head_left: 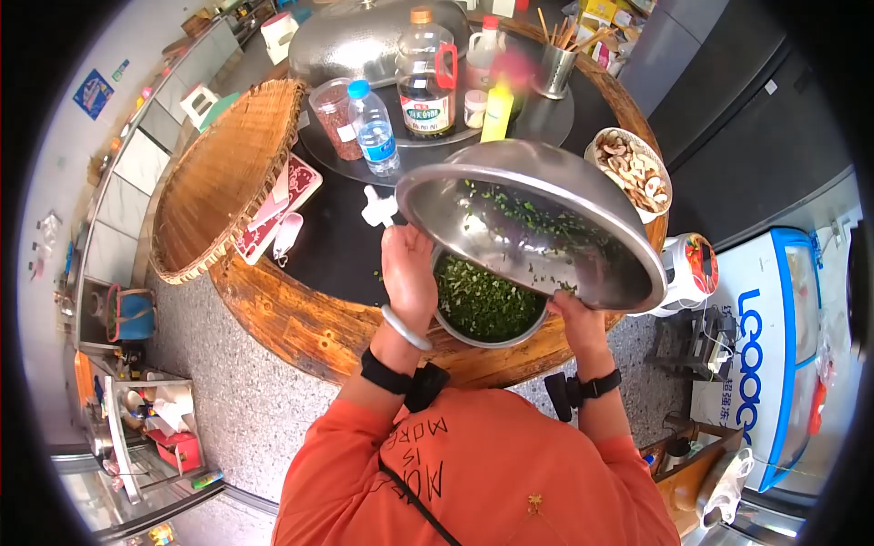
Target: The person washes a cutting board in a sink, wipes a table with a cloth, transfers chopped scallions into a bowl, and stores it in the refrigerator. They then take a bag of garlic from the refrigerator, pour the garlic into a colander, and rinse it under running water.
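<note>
A large metal bowl [583,173] is tilted on its side above a smaller metal bowl [492,343]. Chopped greens [482,296] fill the smaller bowl, and bits of green cling inside the tilted one. My right hand [580,320] grips the lower rim of the large bowl. At its left edge is my left hand [410,273], raised, with its fingers against or just beside the rim; the fingertips are partly hidden. A white plastic piece [378,207] lies just beyond my left hand.
On the round wooden table [300,323] a woven tray [223,182] leans at left. Behind the bowls stand a water bottle [375,132], a large sauce bottle [426,82] and a yellow bottle [497,111]. A bowl of sliced mushrooms [630,173] is at right.
</note>
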{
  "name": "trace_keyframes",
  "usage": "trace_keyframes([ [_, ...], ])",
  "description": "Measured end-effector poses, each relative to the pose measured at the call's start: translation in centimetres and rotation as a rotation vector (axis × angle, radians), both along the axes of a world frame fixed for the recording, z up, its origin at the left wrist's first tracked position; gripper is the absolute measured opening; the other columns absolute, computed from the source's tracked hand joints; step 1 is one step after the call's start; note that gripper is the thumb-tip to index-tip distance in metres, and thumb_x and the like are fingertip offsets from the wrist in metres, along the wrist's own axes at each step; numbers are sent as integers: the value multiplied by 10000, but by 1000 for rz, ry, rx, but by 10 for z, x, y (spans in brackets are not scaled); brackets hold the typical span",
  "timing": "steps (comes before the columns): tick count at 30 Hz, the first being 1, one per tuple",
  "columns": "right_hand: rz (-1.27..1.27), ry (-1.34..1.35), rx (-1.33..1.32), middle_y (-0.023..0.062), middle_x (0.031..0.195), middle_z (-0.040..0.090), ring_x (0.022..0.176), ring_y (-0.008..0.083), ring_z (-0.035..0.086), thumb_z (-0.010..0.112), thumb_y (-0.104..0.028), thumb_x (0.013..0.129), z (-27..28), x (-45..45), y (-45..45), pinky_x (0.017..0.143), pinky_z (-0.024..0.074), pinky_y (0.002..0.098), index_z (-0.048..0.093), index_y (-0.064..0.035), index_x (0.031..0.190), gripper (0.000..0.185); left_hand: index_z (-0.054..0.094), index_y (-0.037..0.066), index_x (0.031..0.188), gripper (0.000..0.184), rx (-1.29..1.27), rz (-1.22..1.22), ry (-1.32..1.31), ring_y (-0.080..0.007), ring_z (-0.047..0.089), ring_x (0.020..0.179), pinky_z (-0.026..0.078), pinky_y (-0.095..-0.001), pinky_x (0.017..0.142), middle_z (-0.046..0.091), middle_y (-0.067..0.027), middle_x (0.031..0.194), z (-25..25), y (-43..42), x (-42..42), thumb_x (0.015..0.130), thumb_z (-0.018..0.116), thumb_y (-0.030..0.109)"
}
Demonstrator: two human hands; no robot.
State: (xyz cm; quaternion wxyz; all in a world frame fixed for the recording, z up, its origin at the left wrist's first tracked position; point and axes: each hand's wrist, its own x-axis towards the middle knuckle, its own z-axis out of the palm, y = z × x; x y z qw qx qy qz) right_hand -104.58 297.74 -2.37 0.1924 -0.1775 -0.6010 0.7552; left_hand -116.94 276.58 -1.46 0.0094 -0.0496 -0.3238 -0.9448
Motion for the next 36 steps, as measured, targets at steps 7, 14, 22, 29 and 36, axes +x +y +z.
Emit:
trace_keyframes([
  [7, -64, -151, -86, 110, 952, 546, 782, 218, 589, 544, -31, 741, 9, -12, 34, 552, 517, 302, 479, -15, 1088, 353, 402, 7, 986, 295, -282, -8, -234, -301, 495, 1074, 378, -399, 918, 521, -229, 1119, 7, 2, -4, 939, 327, 289],
  [14, 104, -297, -348, 176, 791, 637, 596, 198, 598, 477, -195, 810, 3, -29, 64, 441, 459, 258, 557, 42, 930, 278, 420, 60, 866, 288, -455, 127, -217, -241, 590, 821, 461, -326, 672, 595, -162, 953, -3, -65, 29, 949, 311, 314],
  [22, 167, -334, -438, 172, 867, 641, 601, 150, 567, 477, -297, 836, -5, -45, 69, 465, 430, 236, 585, -9, 964, 333, 491, -23, 879, 382, -789, 247, -147, -175, 569, 701, 454, -293, 662, 582, -127, 811, 9, -109, 90, 945, 287, 293],
  [29, 192, -497, -292, 72, 744, 624, 522, 130, 522, 533, -418, 832, 2, -33, 38, 428, 384, 222, 588, -24, 910, 405, 500, -7, 1034, 320, -950, 294, 170, -102, 513, 708, 418, -239, 653, 575, -53, 804, 54, -132, 108, 959, 316, 243],
  [36, 413, -221, 766, 95, 771, 610, 656, 199, 586, 595, -181, 791, 30, -26, -121, 580, 459, 289, 605, -44, 868, 157, 512, -32, 914, 336, -982, 329, 95, -161, 540, 692, 435, -294, 659, 581, -111, 784, 54, -200, 95, 950, 295, 222],
])
